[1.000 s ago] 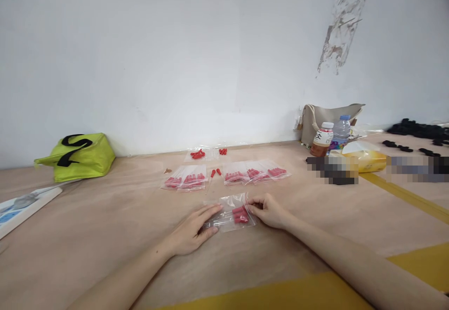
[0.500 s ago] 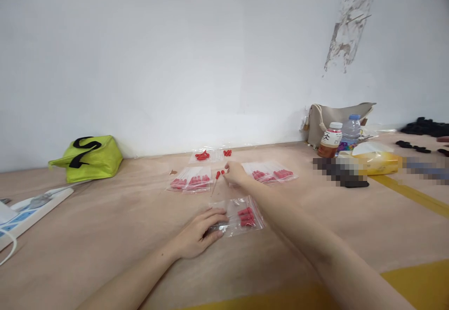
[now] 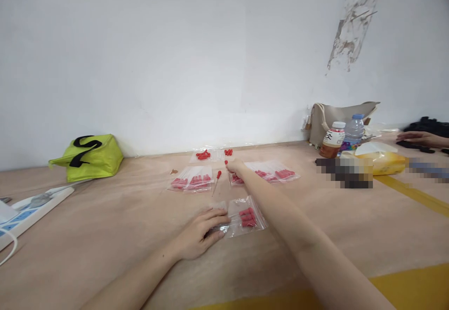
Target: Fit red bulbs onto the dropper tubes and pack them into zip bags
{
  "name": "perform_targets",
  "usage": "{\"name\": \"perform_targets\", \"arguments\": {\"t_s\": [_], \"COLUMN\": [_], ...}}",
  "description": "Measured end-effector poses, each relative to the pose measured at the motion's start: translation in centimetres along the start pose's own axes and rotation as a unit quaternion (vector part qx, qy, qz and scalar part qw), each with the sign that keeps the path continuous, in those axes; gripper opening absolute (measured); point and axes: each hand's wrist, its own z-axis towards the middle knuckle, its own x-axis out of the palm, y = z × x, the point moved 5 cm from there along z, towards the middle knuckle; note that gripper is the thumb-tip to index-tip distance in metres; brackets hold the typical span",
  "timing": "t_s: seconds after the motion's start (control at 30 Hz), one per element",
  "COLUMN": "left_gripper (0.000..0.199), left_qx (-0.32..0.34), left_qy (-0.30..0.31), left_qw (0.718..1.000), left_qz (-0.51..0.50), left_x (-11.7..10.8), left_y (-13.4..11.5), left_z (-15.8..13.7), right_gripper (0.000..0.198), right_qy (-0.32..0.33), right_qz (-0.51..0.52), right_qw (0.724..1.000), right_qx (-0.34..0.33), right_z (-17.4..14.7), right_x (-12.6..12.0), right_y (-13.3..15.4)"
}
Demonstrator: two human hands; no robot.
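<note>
My left hand [image 3: 201,233] lies over the left part of a clear zip bag [image 3: 235,228], fingers stretched out and thumb apart. Inside that bag, several red-ended pieces [image 3: 248,217] lie side by side. Farther forward, my right hand [image 3: 237,169] is closed in a pinch, with a small red end [image 3: 226,162] showing at the fingertips; the rest of that piece is hidden. Left of it, a slim piece with a red bulb-like end [image 3: 219,174] and a thin shaft lies on the table. Filled zip bags [image 3: 198,183] sit left of it, and more filled bags [image 3: 270,170] lie right of my right hand.
At the wall, loose red pieces [image 3: 203,154] lie on clear bags. A yellow-green bag [image 3: 93,158] and a power strip [image 3: 35,212] are on the left. To the right stand bottles [image 3: 332,139], a beige bag [image 3: 317,125] and a tissue pack [image 3: 386,162]. Another person's hand [image 3: 417,138] is at far right.
My right hand has moved slightly up and right; the second red end by the slim piece now shows at its fingertips. My left hand stays. Another person's hand has appeared at far right.
</note>
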Motion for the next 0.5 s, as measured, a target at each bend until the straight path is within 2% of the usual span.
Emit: {"name": "perform_targets", "arguments": {"t_s": [0.13,0.23,0.3,0.4,0.5], "left_gripper": [0.033,0.032,0.032,0.033,0.037], "left_qx": [-0.002,-0.005,-0.007,-0.011,-0.02], "left_qy": [0.005,0.003,0.001,-0.003,-0.005], "left_qw": [1.0,1.0,1.0,1.0,1.0], "left_qz": [0.003,0.005,0.002,-0.005,0.0], "left_x": [0.0,0.0,-0.1,-0.1,-0.2], "left_y": [0.0,-0.1,-0.1,-0.1,0.0], "left_z": [0.0,0.0,-0.1,-0.1,-0.1], "right_gripper": [0.024,0.026,0.027,0.029,0.033], "right_qy": [-0.074,-0.14,-0.159,-0.163,-0.16], "right_qz": [0.163,0.251,0.288,0.37,0.387], "right_qw": [0.981,0.954,0.941,0.911,0.904], "right_qx": [0.072,0.081,0.081,0.082,0.09], "right_z": [-0.7,-3.6,-6.3,-10.4,-12.9], "right_x": [-4.1,-8.2,-10.2,-11.6,-11.3], "right_y": [-0.7,-2.6,-4.5,-7.2,-8.5]}}
